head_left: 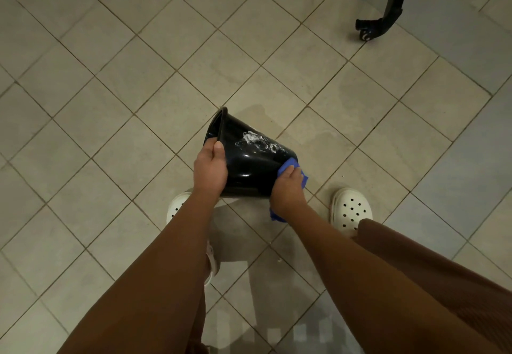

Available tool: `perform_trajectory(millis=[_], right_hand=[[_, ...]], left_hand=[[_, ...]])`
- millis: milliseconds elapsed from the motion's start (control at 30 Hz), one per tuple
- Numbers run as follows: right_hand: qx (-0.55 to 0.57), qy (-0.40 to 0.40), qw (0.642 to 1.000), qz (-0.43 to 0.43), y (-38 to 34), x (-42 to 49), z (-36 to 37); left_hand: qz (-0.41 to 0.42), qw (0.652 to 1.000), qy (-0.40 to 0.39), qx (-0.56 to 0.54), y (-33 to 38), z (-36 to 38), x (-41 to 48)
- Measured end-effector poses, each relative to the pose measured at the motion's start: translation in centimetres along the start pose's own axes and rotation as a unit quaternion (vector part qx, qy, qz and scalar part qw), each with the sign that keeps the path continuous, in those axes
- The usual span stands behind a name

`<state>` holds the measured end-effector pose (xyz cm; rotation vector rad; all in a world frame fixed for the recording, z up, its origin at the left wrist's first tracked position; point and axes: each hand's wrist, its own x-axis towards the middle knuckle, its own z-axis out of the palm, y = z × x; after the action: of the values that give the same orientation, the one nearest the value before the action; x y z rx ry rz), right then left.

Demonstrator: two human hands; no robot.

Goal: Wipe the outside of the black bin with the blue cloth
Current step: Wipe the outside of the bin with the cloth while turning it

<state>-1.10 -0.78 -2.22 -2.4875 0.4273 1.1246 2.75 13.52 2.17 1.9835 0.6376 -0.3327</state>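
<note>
Above tiled floor (110, 98), black bin (249, 159) points mouth upper-left; left grip (209, 169) clasps its rim, right grip (288, 190) clutches blue cloth (284, 164) at its lower-right base.

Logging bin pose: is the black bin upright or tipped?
Tipped: the left hand holds the black bin sideways by its rim, mouth facing left.

The black bin (250, 163) looks like smooth, glossy plastic, with white smears streaking its shiny side. The blue cloth (286, 163) is soft, matt fabric. The floor (116, 98) is matt, stone-look tile with rough, dark grout lines.
</note>
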Motion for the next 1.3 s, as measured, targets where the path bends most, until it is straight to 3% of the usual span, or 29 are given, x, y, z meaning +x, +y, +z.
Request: perform_trajectory(millis=[233, 367, 500, 700, 800, 900, 1000, 1300], right_hand=[[-0.035, 0.036, 0.997, -0.058, -0.8, 0.6, 0.1], [0.051, 0.017, 0.998, -0.036, 0.9, 1.8, -1.1], [0.092, 0.020, 0.995, -0.040, 1.3, 1.6, -1.0], [0.089, 0.090, 0.989, -0.081, 2.4, 0.7, 0.2], [0.091, 0.082, 0.988, -0.090, 3.5, 0.2, 0.4], [0.180, 0.126, 0.972, -0.080, 4.1, 0.4, 0.0], [0.171, 0.162, 0.968, -0.089, 3.6, 0.3, 0.0], [0.091, 0.141, 0.968, -0.185, 3.9, -0.7, 2.9]], left_hand=[[-0.025, 0.999, -0.005, -0.032, 0.2, -0.1, -0.3], [-0.026, 0.999, -0.015, -0.040, 0.2, -0.2, -0.2], [-0.082, 0.992, -0.035, -0.084, 1.2, -0.6, 0.4], [-0.128, 0.990, -0.017, -0.049, 1.8, -0.2, 1.0], [-0.111, 0.994, -0.020, 0.008, 1.3, 0.2, 1.0], [-0.076, 0.996, 0.011, 0.046, 1.2, 0.2, 1.3], [-0.056, 0.997, 0.022, 0.054, 1.2, 0.4, 1.2], [-0.025, 0.998, 0.040, 0.044, 0.7, 0.8, 0.7]])
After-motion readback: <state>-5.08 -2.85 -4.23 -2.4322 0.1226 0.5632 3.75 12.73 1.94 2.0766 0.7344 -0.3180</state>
